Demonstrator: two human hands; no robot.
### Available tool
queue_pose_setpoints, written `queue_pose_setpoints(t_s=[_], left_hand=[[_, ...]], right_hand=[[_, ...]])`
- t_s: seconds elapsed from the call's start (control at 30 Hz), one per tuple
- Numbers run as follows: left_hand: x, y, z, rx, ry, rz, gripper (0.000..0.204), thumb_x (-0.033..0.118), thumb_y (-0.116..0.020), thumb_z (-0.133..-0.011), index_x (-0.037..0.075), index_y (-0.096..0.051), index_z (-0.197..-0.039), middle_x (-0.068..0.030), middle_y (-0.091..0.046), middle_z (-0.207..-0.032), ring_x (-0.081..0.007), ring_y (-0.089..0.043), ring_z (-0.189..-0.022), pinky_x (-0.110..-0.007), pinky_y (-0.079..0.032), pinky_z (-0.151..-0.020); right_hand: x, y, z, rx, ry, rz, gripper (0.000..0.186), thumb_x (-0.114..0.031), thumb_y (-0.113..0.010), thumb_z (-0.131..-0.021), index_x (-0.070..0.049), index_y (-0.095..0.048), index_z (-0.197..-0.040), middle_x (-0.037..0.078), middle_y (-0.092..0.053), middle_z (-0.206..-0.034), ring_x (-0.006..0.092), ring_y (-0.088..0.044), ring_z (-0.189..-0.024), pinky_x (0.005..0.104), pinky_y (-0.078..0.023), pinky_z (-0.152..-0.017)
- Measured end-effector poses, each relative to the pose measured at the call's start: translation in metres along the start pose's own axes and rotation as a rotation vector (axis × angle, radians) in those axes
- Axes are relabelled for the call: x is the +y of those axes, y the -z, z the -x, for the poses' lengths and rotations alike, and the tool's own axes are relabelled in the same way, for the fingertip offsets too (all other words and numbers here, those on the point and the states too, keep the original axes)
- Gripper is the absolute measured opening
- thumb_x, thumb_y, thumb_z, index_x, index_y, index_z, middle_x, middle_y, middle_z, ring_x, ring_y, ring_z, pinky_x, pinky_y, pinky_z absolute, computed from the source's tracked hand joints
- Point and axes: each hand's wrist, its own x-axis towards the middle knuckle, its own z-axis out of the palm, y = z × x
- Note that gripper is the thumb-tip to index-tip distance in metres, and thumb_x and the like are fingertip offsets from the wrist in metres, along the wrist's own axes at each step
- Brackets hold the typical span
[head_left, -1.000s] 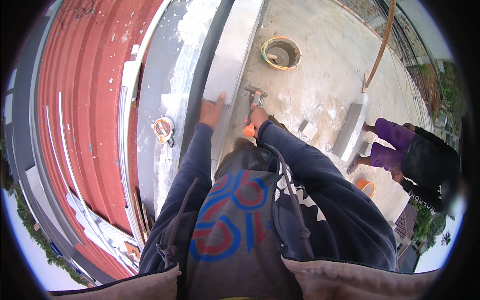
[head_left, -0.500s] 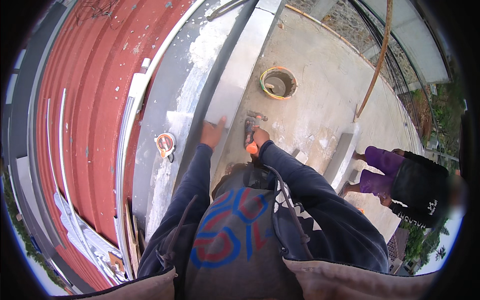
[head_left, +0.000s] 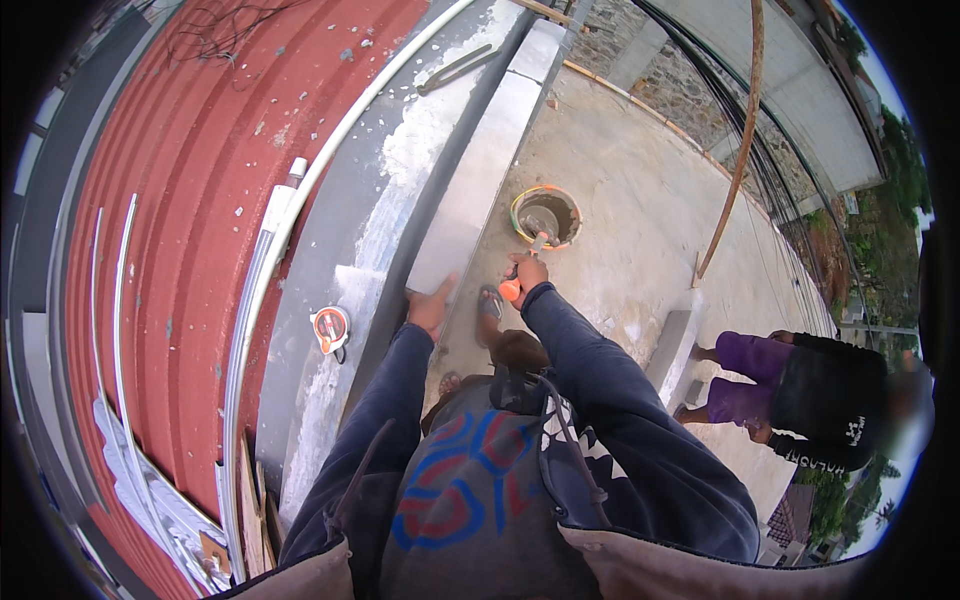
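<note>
My left hand (head_left: 429, 308) rests at the near end of a row of pale grey blocks (head_left: 462, 205), fingers apart, touching the nearest block's end and top edge. To its right, my right hand (head_left: 530, 270) is closed round a hammer (head_left: 511, 289) with an orange handle, its head pointing away from me. The hammer is held just right of the block row, apart from it. A bucket (head_left: 575, 232) of grey mortar, with a tool dipped in it, stands just beyond the hammer.
Left of the blocks runs a grey ledge with a tape measure (head_left: 329, 328) and a bent metal bar (head_left: 458, 70). Past a white pipe (head_left: 330, 145) lies a red corrugated roof (head_left: 200, 250). At right, another person (head_left: 800, 390) stands near a grey block (head_left: 672, 345) and a leaning pole (head_left: 740, 150).
The view has shifted, so the bucket and tape measure sit lower in it. My right hand has swung the hammer's head toward the bucket side. My left hand stays at the block's end.
</note>
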Motion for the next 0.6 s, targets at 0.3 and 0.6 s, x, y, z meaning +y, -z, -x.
queue_pose_setpoints(t_s=[0.3,0.6], left_hand=[[-0.021,0.008,-0.013,0.016,-0.028,0.117,0.074,0.026,-0.084,-0.093,-0.004,-0.047,-0.150,-0.0126,-0.063,-0.144,-0.0212,-0.060,-0.130,-0.035,-0.047,-0.108],[-0.023,0.000,-0.014,0.069,-0.054,0.027,0.088,0.030,-0.086,-0.092,-0.001,-0.036,-0.158,-0.0178,-0.054,-0.152,-0.0284,-0.054,-0.139,-0.043,-0.045,-0.114]], right_hand=[[0.005,-0.003,-0.027,-0.229,-0.073,0.210,0.007,-0.008,-0.060,-0.095,-0.008,-0.053,-0.098,0.003,-0.052,-0.070,0.0137,-0.051,-0.055,0.0316,-0.047,-0.048],[-0.080,-0.033,-0.086,0.112,0.249,-0.405,0.040,-0.012,-0.055,-0.103,-0.016,-0.037,-0.138,0.004,-0.051,-0.076,0.0158,-0.053,-0.059,0.0337,-0.047,-0.051]])
